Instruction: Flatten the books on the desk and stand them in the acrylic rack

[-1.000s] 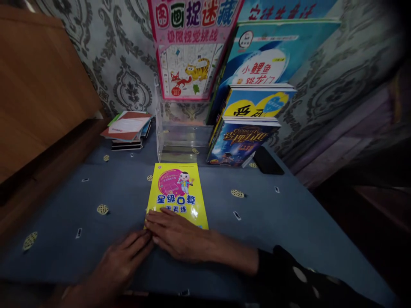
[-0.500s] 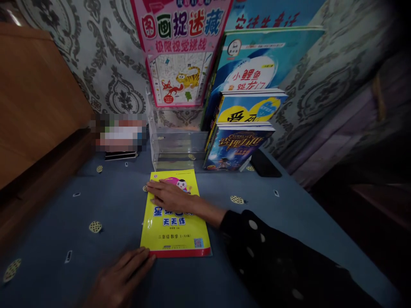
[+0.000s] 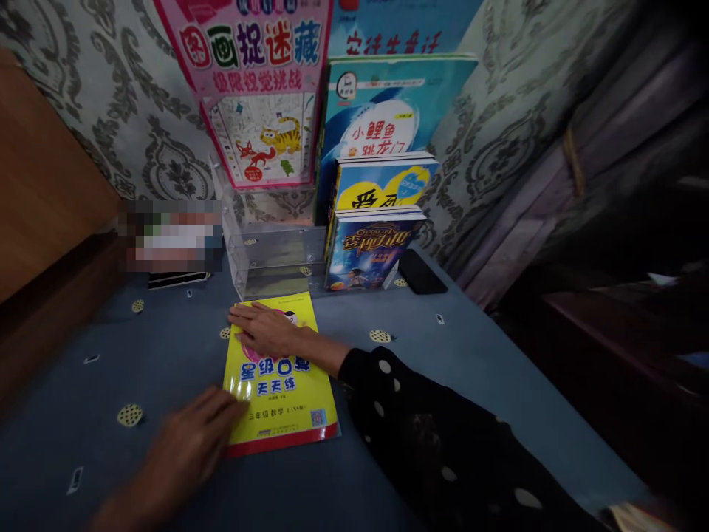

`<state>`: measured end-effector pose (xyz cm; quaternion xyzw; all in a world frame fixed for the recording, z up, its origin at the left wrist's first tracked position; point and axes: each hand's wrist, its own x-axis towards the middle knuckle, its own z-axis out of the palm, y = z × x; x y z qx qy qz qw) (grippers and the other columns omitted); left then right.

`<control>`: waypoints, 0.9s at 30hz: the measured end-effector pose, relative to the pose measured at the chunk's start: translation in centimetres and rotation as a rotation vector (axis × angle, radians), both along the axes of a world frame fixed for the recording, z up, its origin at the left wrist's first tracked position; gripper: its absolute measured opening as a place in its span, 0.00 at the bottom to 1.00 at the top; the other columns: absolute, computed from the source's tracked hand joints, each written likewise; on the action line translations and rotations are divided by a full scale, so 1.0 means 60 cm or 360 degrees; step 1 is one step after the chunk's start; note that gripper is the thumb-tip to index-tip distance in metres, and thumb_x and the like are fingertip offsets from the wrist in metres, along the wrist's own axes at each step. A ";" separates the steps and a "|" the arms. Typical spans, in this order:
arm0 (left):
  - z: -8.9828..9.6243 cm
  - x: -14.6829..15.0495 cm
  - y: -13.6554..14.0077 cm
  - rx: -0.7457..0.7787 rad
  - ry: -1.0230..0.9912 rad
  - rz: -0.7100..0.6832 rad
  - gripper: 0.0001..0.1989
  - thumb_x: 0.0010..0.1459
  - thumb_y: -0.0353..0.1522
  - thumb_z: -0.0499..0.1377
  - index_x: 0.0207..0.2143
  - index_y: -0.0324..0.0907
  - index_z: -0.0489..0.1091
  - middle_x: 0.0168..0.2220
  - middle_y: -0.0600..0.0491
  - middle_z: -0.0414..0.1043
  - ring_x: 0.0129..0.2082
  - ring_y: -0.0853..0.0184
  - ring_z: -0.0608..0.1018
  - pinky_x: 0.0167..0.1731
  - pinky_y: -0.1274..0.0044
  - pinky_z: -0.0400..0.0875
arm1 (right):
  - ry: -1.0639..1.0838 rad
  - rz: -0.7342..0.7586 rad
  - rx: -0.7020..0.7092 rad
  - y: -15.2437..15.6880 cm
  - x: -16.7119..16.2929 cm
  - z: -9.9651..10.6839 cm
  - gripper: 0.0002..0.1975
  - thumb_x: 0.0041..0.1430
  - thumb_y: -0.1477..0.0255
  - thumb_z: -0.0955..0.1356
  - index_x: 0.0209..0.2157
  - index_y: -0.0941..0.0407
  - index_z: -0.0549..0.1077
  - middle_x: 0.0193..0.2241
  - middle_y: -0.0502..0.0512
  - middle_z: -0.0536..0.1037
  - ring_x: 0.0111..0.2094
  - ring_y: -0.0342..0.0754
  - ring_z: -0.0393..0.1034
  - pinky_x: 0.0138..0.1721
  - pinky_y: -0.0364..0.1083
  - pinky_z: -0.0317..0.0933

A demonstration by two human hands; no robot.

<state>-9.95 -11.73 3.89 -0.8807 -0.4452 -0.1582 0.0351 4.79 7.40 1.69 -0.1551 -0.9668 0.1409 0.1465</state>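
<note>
A yellow workbook [image 3: 299,380] with blue lettering and a red bottom strip lies closed on the blue tablecloth. My right hand [image 3: 266,330] rests flat across its upper part, fingers stretched toward the left edge, hiding much of the cover picture. At the workbook's lower left side is my left hand [image 3: 191,436], slightly blurred, with fingers extended and fingertips over the left edge. Just behind the workbook stands a clear stepped book rack [image 3: 239,255].
The rack's right side holds a blue book [image 3: 368,255], a yellow-and-blue book [image 3: 382,181] and a teal book [image 3: 382,96]; a pink book [image 3: 258,81] stands at left. A black flat object [image 3: 422,272] lies right of the rack. A wooden panel [image 3: 49,177] borders the left.
My left hand has moved up from the workbook's bottom-left corner along its left edge. My right hand stays on the cover. The view has shifted right, and the workbook looks slightly turned.
</note>
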 end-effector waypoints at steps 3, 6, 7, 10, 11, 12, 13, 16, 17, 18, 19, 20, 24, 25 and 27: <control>0.001 -0.004 0.086 0.0133 -0.0099 0.0285 0.16 0.65 0.28 0.48 0.50 0.43 0.71 0.47 0.46 0.76 0.45 0.61 0.80 0.40 0.74 0.78 | 0.0016 -0.0018 -0.0112 0.008 0.001 -0.003 0.23 0.69 0.75 0.62 0.64 0.60 0.62 0.65 0.63 0.64 0.67 0.50 0.56 0.67 0.50 0.50; -0.013 -0.011 0.159 0.0134 -0.0210 0.0410 0.15 0.65 0.30 0.47 0.46 0.41 0.71 0.44 0.45 0.76 0.45 0.58 0.79 0.47 0.67 0.75 | 0.0084 -0.0084 -0.0281 0.015 0.001 -0.007 0.28 0.66 0.80 0.62 0.66 0.58 0.57 0.65 0.61 0.64 0.66 0.49 0.57 0.64 0.49 0.55; -0.018 -0.013 0.175 0.0123 -0.0223 0.0440 0.15 0.64 0.30 0.46 0.45 0.40 0.71 0.42 0.45 0.76 0.44 0.58 0.79 0.46 0.66 0.75 | 0.0100 -0.0108 -0.0323 0.017 0.001 -0.008 0.29 0.65 0.81 0.61 0.67 0.58 0.56 0.66 0.61 0.64 0.66 0.49 0.57 0.64 0.49 0.56; -0.032 -0.013 0.200 0.0117 -0.0197 0.0512 0.13 0.64 0.31 0.46 0.42 0.39 0.69 0.39 0.44 0.74 0.42 0.57 0.77 0.44 0.66 0.74 | 0.0108 -0.0166 -0.0355 0.018 -0.001 -0.009 0.30 0.64 0.82 0.61 0.67 0.60 0.55 0.66 0.64 0.62 0.66 0.51 0.57 0.65 0.51 0.55; -0.035 -0.012 0.202 0.0123 -0.0176 0.0527 0.13 0.65 0.31 0.46 0.41 0.39 0.69 0.39 0.44 0.74 0.41 0.57 0.77 0.44 0.66 0.74 | 0.0109 -0.0181 -0.0341 0.017 -0.002 -0.008 0.30 0.65 0.82 0.61 0.67 0.61 0.55 0.66 0.65 0.63 0.66 0.51 0.57 0.65 0.52 0.55; -0.038 -0.011 0.202 0.0130 -0.0151 0.0537 0.13 0.65 0.31 0.46 0.41 0.39 0.69 0.39 0.44 0.73 0.41 0.57 0.77 0.43 0.67 0.74 | 0.0114 -0.0193 -0.0320 0.016 -0.001 -0.007 0.28 0.65 0.82 0.61 0.66 0.63 0.55 0.65 0.67 0.64 0.66 0.52 0.58 0.65 0.52 0.55; -0.039 -0.009 0.201 0.0138 -0.0122 0.0545 0.13 0.65 0.31 0.45 0.41 0.40 0.69 0.39 0.44 0.73 0.40 0.57 0.77 0.43 0.67 0.73 | 0.0120 -0.0199 -0.0297 0.015 0.000 -0.005 0.27 0.66 0.81 0.60 0.66 0.63 0.56 0.64 0.68 0.65 0.65 0.52 0.60 0.65 0.52 0.56; -0.041 -0.007 0.196 0.0149 -0.0018 0.0572 0.13 0.66 0.31 0.45 0.44 0.40 0.68 0.42 0.45 0.72 0.41 0.58 0.77 0.42 0.68 0.72 | 0.0144 -0.0191 -0.0218 0.012 0.012 -0.002 0.23 0.68 0.80 0.60 0.63 0.64 0.61 0.61 0.68 0.69 0.63 0.52 0.63 0.64 0.51 0.57; -0.040 -0.007 0.195 0.0149 0.0017 0.0582 0.13 0.66 0.30 0.46 0.45 0.41 0.68 0.42 0.45 0.72 0.41 0.58 0.77 0.42 0.69 0.72 | 0.0149 -0.0188 -0.0191 0.012 0.019 -0.002 0.22 0.69 0.79 0.59 0.62 0.65 0.62 0.60 0.68 0.70 0.63 0.52 0.63 0.64 0.50 0.57; -0.040 -0.007 0.195 0.0150 0.0046 0.0590 0.13 0.67 0.30 0.46 0.46 0.41 0.68 0.43 0.45 0.72 0.41 0.59 0.77 0.42 0.69 0.72 | 0.0150 -0.0187 -0.0165 0.012 0.027 -0.003 0.21 0.69 0.79 0.59 0.62 0.64 0.63 0.60 0.67 0.70 0.63 0.52 0.62 0.65 0.50 0.56; -0.040 -0.007 0.195 0.0152 0.0074 0.0600 0.13 0.67 0.30 0.46 0.47 0.41 0.68 0.43 0.45 0.73 0.41 0.59 0.77 0.41 0.70 0.72 | 0.0145 -0.0191 -0.0144 0.012 0.036 -0.004 0.20 0.70 0.78 0.59 0.61 0.64 0.64 0.61 0.66 0.70 0.64 0.51 0.61 0.65 0.50 0.55; -0.040 -0.007 0.195 0.0156 0.0100 0.0610 0.13 0.67 0.30 0.46 0.47 0.41 0.68 0.44 0.45 0.73 0.41 0.59 0.77 0.41 0.70 0.72 | 0.0140 -0.0204 -0.0129 0.013 0.046 -0.006 0.20 0.70 0.77 0.59 0.60 0.63 0.66 0.61 0.66 0.69 0.65 0.51 0.60 0.65 0.51 0.55; -0.041 -0.007 0.194 0.0195 0.0163 0.0621 0.14 0.67 0.30 0.46 0.49 0.42 0.67 0.46 0.45 0.73 0.42 0.60 0.77 0.42 0.70 0.72 | 0.0131 -0.0264 -0.0102 0.017 0.092 -0.015 0.19 0.70 0.75 0.60 0.59 0.58 0.68 0.62 0.62 0.69 0.66 0.51 0.58 0.66 0.53 0.55; -0.041 -0.007 0.194 0.0203 0.0163 0.0614 0.14 0.67 0.30 0.46 0.49 0.43 0.67 0.46 0.46 0.73 0.43 0.60 0.78 0.42 0.71 0.72 | 0.0127 -0.0282 -0.0097 0.019 0.104 -0.017 0.19 0.70 0.75 0.60 0.60 0.58 0.68 0.62 0.63 0.69 0.66 0.51 0.59 0.66 0.53 0.55; -0.041 -0.007 0.194 0.0206 0.0158 0.0602 0.14 0.67 0.30 0.46 0.49 0.43 0.67 0.46 0.46 0.73 0.43 0.60 0.78 0.42 0.71 0.72 | 0.0108 -0.0331 -0.0086 0.021 0.129 -0.021 0.20 0.70 0.75 0.60 0.60 0.59 0.68 0.62 0.63 0.69 0.66 0.51 0.59 0.66 0.53 0.55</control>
